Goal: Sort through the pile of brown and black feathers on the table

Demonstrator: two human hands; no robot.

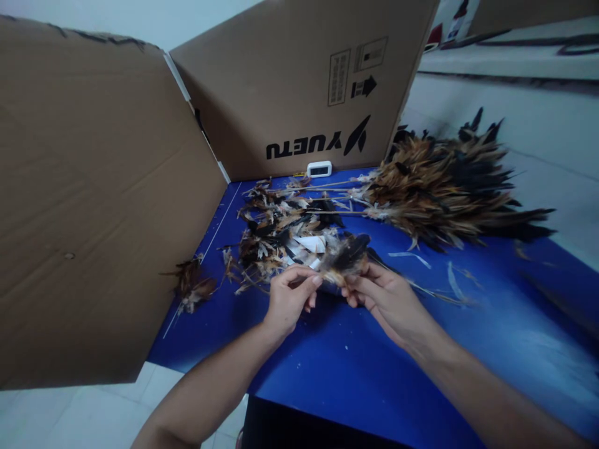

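Between my two hands is a small bunch of brown and black feathers, held just above the blue table. My left hand pinches its left end between thumb and fingertips. On the other end, the fingers of my right hand are closed, with thin stems trailing out to the right behind it. Behind my hands lies a heap of loose feathers with white paper strips among it. How the feathers in my grip are joined is too blurred to tell.
Several feather dusters lie at the back right, sticks pointing left. Upright cardboard panels stand behind and to the left. A small white digital display sits at the back. One feather clump rests near the left edge of the blue table.
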